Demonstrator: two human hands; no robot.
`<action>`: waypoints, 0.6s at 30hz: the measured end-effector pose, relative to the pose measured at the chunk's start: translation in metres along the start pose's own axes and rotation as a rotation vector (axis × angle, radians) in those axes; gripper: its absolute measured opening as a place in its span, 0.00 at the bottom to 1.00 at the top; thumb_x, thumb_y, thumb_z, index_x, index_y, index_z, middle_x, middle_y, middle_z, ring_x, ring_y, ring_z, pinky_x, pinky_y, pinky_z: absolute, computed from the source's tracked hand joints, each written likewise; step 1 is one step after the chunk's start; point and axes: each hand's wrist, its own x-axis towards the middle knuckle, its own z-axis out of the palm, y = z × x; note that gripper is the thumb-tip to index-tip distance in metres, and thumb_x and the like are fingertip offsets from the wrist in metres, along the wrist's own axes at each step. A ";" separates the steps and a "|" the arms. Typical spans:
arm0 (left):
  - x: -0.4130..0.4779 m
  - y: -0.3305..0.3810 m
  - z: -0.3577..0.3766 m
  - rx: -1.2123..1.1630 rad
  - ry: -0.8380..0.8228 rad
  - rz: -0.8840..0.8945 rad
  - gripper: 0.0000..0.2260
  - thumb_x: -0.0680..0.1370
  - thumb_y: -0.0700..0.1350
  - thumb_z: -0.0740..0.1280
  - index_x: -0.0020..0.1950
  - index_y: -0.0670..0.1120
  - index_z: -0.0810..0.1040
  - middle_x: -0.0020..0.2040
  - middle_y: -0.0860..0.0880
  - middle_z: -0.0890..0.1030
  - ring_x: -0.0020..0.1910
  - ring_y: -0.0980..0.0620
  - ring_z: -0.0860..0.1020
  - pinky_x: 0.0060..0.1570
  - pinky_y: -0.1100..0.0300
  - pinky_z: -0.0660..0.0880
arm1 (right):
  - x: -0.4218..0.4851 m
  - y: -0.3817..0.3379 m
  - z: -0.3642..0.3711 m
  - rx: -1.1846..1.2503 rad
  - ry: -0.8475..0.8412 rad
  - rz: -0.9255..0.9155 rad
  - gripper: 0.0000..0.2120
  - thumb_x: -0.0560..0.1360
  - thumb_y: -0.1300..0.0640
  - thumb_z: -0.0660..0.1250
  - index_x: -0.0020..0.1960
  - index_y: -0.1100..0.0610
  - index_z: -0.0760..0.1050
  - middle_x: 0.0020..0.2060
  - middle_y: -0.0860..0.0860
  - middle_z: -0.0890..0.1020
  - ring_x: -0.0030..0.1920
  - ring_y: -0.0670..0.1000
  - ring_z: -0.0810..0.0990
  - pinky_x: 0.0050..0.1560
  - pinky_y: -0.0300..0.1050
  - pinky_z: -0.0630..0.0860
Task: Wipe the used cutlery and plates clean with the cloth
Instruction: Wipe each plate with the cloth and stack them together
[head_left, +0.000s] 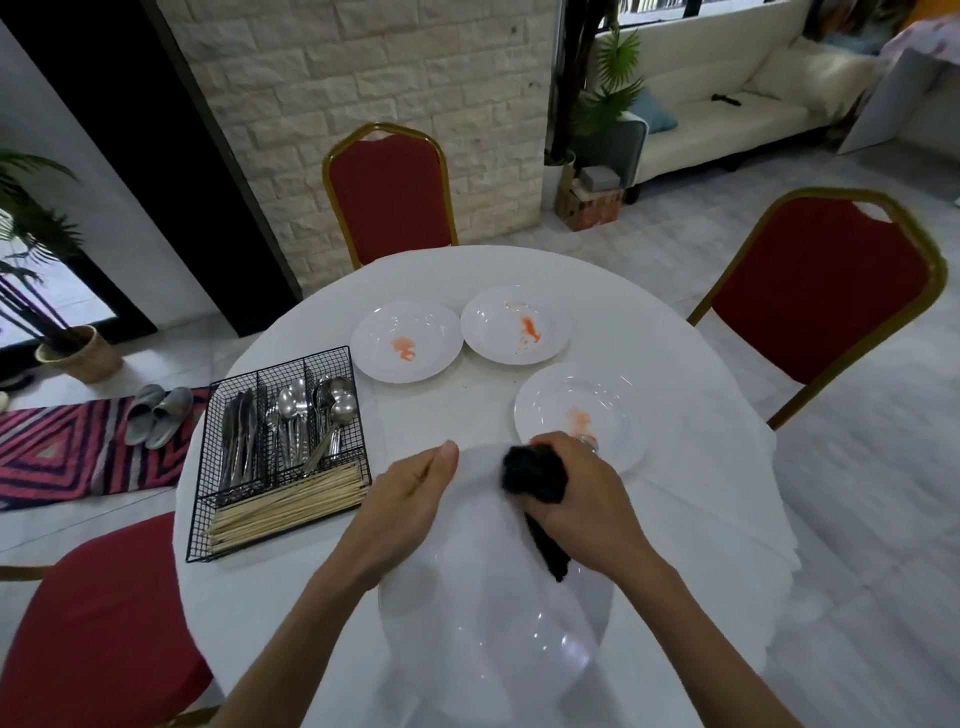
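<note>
Because the big white plate (493, 623) nearest the camera blends into the white-draped surface (701, 467), its near rim is hard to make out, and whether it is lifted or resting cannot be told. The left hand (410, 488) holds its far left rim, thumb on top, the fingers hidden beneath. The right hand (582, 499) is curled round a bunched black cloth (535, 475) pressed against the plate's far part; both hands are well apart. The cloth's long axis runs from the wad at the fingertips back toward the person, its tail hanging below the palm.

Farther off lie three more plates, each with an orange smear: left (405, 345), middle (514, 325), and right (576, 415) (partly covered by the right hand). A black wire caddy (196, 530) at the left holds knives (236, 441), spoons (291, 410) and other cutlery too tangled to sort, with chopsticks (285, 506) lying crosswise in its front compartment.
</note>
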 end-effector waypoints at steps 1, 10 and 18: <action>-0.001 0.000 -0.002 -0.024 0.055 0.024 0.28 0.82 0.65 0.54 0.40 0.40 0.69 0.33 0.53 0.70 0.34 0.54 0.68 0.39 0.53 0.65 | -0.003 0.005 0.001 0.107 0.057 0.088 0.17 0.70 0.46 0.76 0.55 0.44 0.74 0.47 0.39 0.80 0.48 0.43 0.79 0.47 0.40 0.76; -0.020 0.012 0.021 -0.216 0.298 0.021 0.20 0.85 0.53 0.54 0.43 0.40 0.70 0.36 0.53 0.70 0.36 0.57 0.68 0.39 0.59 0.67 | -0.035 0.032 0.027 0.609 0.241 0.608 0.15 0.70 0.50 0.79 0.52 0.51 0.78 0.47 0.49 0.84 0.50 0.52 0.84 0.54 0.53 0.81; 0.001 -0.002 -0.014 -0.253 -0.197 -0.336 0.36 0.68 0.77 0.63 0.70 0.59 0.74 0.72 0.60 0.73 0.72 0.55 0.71 0.75 0.44 0.64 | -0.019 0.006 -0.025 0.216 -0.004 0.243 0.14 0.69 0.53 0.78 0.47 0.49 0.74 0.41 0.44 0.82 0.43 0.45 0.81 0.41 0.39 0.76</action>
